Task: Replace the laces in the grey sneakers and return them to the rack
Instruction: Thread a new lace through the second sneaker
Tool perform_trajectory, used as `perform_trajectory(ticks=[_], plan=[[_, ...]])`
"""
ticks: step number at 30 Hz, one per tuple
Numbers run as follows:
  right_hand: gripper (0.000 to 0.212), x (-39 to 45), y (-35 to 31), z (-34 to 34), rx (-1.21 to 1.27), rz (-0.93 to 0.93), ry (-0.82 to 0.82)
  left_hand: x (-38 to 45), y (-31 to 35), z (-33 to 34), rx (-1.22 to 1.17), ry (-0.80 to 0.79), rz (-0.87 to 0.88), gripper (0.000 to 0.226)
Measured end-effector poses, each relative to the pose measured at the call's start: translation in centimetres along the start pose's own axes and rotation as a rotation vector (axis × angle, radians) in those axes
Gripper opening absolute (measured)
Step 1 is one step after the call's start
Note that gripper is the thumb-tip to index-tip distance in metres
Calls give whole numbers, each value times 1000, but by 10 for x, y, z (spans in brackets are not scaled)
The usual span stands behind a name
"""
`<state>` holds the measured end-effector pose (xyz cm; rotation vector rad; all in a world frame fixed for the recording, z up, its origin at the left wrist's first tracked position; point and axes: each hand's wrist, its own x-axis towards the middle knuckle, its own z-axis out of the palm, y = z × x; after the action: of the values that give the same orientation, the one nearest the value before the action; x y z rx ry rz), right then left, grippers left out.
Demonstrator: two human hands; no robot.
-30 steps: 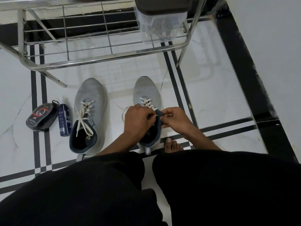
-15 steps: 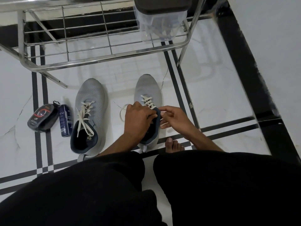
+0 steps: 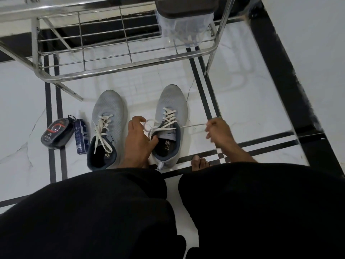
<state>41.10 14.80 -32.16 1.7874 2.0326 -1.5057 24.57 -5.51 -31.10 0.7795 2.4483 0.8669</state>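
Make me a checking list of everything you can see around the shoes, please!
Surface: white marble floor with black stripes.
Job's things: two grey sneakers, left sneaker and right sneaker, standing side by side on the floor, both with white laces; metal rack beyond them, holding a clear container.
Clutter: dark blue spray bottle and black shoe-polish sponge case lying left of the sneakers.
Hands: left hand holds the right sneaker's lace at its collar; right hand pinches a lace end pulled out sideways.
Cables: nothing seen.
Surroundings: white wall on the right; the person's black-clad knees and bare toes.
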Motion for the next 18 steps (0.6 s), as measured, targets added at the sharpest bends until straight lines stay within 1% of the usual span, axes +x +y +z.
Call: perform_trajectory(ticks=[1,2,3,4,5,6,7,8,9,10,11,13,15,17,18], plan=[[20,1,10,-10,-20,103,111,0,1,-1,-21,-6,-12,60],[21,-1,17,-19,-106,169,214,-1,2,-2,-35,-14,-18,61],[21,-5,23,-23,-226,180,294,-1,2,-2,-49,-18,-21,63],[25,-9,25,-21,-322,118,346,-1,2,-1,-63,-20,-26,65],[36,-16,22,-16,-370,-9,351,0,1,1,-76,-25,-31,67],[48,-24,14,-6,-361,-169,283,0,1,2,-84,-38,-43,67],[54,-31,5,6,-311,-320,147,1,2,3,-83,-60,-45,62],[54,-39,-5,19,-283,-435,-26,1,2,4,-71,-79,-36,51],[48,-43,-14,31,-303,-520,-165,2,1,5,-40,-85,-21,37],[38,-43,-19,39,-344,-576,-218,2,1,5,-9,-84,-15,26],[28,-42,-23,42,-363,-586,-192,2,-1,3,-5,-80,-29,22],[15,-32,-22,31,-325,-482,-53,4,-7,1,-78,-76,-84,21],[10,-20,-8,7,-345,-298,69,4,-15,-1,-133,-84,-128,20],[10,-13,5,-14,-437,-146,102,4,-19,-2,-139,-89,-152,20],[10,-12,8,-18,-466,-118,70,3,-17,-2,-141,-85,-159,20]])
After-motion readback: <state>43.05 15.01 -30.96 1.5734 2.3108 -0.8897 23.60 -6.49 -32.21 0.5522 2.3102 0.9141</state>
